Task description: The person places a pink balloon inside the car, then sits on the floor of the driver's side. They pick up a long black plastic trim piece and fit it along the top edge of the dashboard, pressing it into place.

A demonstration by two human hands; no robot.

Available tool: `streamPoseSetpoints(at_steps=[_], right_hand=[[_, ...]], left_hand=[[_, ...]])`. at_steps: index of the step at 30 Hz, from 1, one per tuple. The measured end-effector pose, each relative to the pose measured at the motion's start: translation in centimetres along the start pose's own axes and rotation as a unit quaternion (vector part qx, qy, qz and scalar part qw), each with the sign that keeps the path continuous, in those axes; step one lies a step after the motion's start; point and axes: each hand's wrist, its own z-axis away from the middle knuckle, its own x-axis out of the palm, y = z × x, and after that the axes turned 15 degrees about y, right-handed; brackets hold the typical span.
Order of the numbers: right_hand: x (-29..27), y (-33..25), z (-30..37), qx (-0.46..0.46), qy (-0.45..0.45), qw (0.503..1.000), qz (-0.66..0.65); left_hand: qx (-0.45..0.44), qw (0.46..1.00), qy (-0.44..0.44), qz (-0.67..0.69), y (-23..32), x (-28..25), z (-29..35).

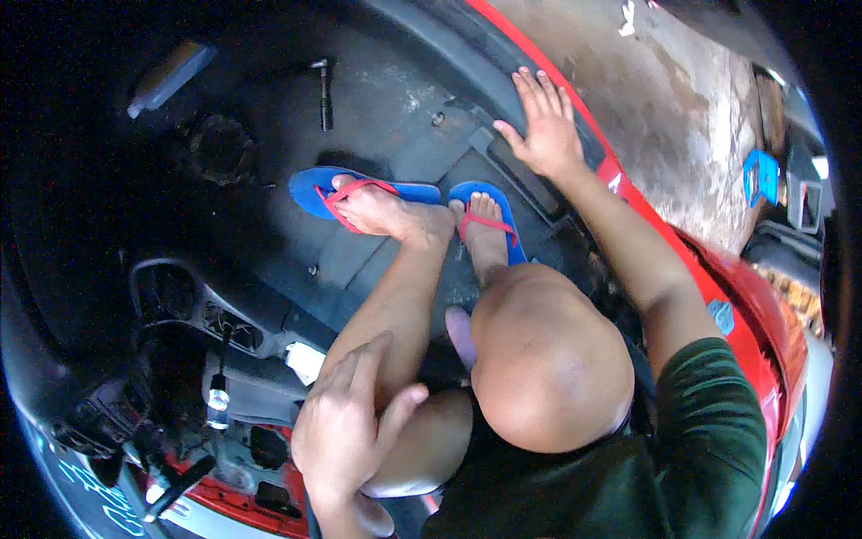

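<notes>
My right hand (546, 135) lies flat on the dark trim of the car's door sill (588, 135), fingers spread and holding nothing. Over my left leg, my left hand (346, 422) has its fingers stretched out and its thumb apart, with nothing in it. Its palm side is hidden. Both feet stand on the grey car floor (382, 85) in blue flip-flops (310, 193) with red straps. Beyond the feet lies a ratchet wrench (325, 97) with a dark handle. Nearest to my left hand is a small white object (305, 361) that I cannot make out.
A grey bottle-like container (172, 79) lies at the far left. Along the left runs the centre console with a lever (218, 395). Red painted bodywork edges the right side. Outside, a blue box (761, 178) stands near other items on the concrete ground (664, 108).
</notes>
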Motion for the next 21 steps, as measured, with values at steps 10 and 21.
streamPoseSetpoints(at_steps=[10,21], right_hand=[[-5.0,4.6,2.7,0.06,0.094,0.988,-0.107],[0.3,1.4,0.3,0.02,0.01,0.996,-0.091]], left_hand=[[0.161,0.982,0.07,-0.063,2.5,-0.9,-1.9],[0.145,0.984,0.06,-0.084,4.4,-2.5,-5.2]])
